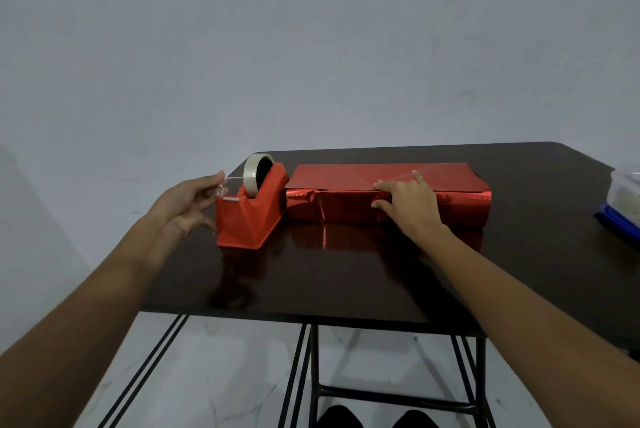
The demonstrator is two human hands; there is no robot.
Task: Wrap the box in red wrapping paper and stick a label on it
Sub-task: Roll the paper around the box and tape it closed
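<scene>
At far edge of table point(346, 272), L hand point(188, 201) pinches tape point(232, 178) from dispenser point(249, 216); R hand point(408, 204), fingers flat, presses red paper point(346, 174) onto box point(464, 206).

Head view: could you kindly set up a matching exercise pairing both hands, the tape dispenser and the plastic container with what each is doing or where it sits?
Column one:
1. left hand
2. right hand
3. tape dispenser
4. plastic container

Column two:
A. sits at the right edge of the table
B. presses the red paper onto the box
C. pinches the tape strip
D. stands left of the box, carrying the tape roll

Pairs: 1-C; 2-B; 3-D; 4-A
</scene>
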